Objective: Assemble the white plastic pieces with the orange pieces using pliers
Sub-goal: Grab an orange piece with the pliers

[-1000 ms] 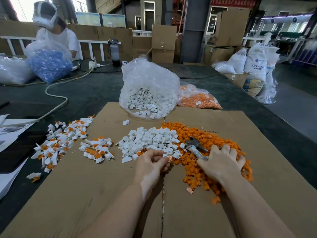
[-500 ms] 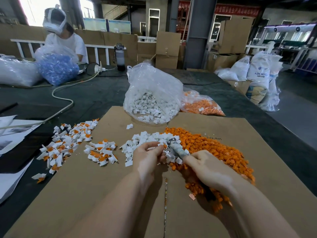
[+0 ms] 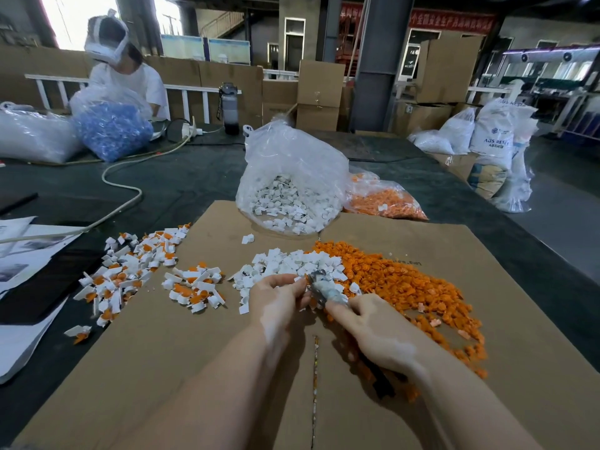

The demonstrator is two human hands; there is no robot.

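Observation:
On the brown cardboard sheet (image 3: 454, 401) lies a heap of loose white plastic pieces (image 3: 292, 264) with a wider heap of orange pieces (image 3: 399, 280) to its right. My right hand (image 3: 380, 332) grips metal pliers (image 3: 323, 289), jaws pointing up and left over the white heap. My left hand (image 3: 276, 300) pinches a small white piece right at the plier jaws; the piece is mostly hidden by my fingers. Joined white-and-orange pieces lie in two groups to the left, a small one (image 3: 194, 287) and a larger one (image 3: 130, 267).
A clear bag of white pieces (image 3: 292, 190) and a bag of orange pieces (image 3: 383, 199) stand at the cardboard's far edge. Papers (image 3: 26, 254) lie at left, a white cable (image 3: 126, 186) crosses the dark table. Another person (image 3: 126, 76) sits far left behind a bag of blue parts (image 3: 110, 131).
My right hand has lifted the pliers off the orange heap and swung them left to my left hand. My left hand has moved up over the white heap and pinches a piece.

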